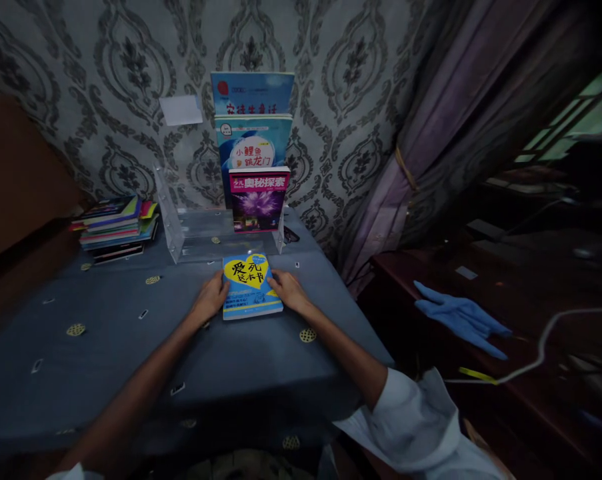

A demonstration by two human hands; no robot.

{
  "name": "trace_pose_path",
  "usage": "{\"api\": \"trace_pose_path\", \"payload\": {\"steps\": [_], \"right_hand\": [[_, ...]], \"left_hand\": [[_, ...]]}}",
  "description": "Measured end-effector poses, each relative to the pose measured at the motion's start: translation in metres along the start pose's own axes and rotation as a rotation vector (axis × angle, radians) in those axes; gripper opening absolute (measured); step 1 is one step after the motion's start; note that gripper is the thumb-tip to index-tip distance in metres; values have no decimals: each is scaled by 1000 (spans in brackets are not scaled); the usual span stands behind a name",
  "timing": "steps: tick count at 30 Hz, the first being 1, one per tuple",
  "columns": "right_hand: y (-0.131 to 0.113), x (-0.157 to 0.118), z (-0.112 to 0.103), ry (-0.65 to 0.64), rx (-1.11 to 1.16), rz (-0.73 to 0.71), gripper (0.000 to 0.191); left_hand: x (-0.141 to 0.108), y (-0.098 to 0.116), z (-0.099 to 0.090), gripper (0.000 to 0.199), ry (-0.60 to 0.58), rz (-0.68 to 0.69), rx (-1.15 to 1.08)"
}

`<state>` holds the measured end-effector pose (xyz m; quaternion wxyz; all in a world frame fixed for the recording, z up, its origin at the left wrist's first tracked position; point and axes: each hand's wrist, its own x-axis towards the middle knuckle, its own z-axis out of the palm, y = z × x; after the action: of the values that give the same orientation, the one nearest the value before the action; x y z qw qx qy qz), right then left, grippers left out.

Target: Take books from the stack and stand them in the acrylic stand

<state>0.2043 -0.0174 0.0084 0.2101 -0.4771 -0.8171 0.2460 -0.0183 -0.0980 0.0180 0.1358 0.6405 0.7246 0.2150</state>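
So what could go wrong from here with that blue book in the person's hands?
The left hand and right hand hold the blue book close to the clear stand; a careless lift might bump the stand and jolt the upright pink-and-purple book. The stand is see-through against patterned wallpaper, so its edges could be misjudged. The uneven book stack might slide if knocked.
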Motion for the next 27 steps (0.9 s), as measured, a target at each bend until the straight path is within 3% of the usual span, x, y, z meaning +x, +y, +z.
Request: {"api": "trace_pose_path", "payload": {"steps": [6, 15, 23, 27], "right_hand": [[-5, 3, 0, -34, -116, 30, 36], [-13, 4, -1, -74, -239, 75, 34], [-16, -4, -6, -98, -308, 97, 37], [-24, -4, -5, -7, -364, 72, 37]], "left_hand": [[-1, 10, -3, 42, -20, -56, 253], [0, 21, -8, 44, -29, -82, 411], [11, 18, -3, 43, 18, -80, 370], [20, 13, -2, 44, 22, -70, 358]]}}
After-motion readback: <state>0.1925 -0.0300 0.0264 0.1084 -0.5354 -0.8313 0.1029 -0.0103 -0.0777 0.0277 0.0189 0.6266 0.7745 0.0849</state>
